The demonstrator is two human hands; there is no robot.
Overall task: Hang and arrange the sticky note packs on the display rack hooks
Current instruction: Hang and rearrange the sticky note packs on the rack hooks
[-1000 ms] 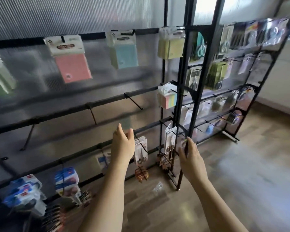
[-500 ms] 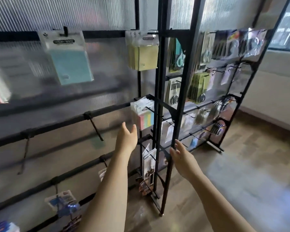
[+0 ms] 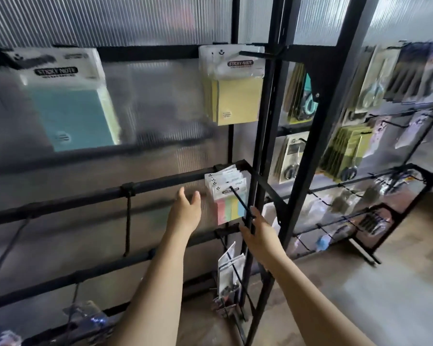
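While both hands reach in at the frame's centre, the display rack fills the view. Multicolour sticky note packs hang mid-frame. Left hand open, empty; right hand loosely open beside the hook. Best slide packs squarely along it.

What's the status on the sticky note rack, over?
Left hand open, empty, beside multicolour pack. Right hand open at hook. Pack hung. Nothing blocking.
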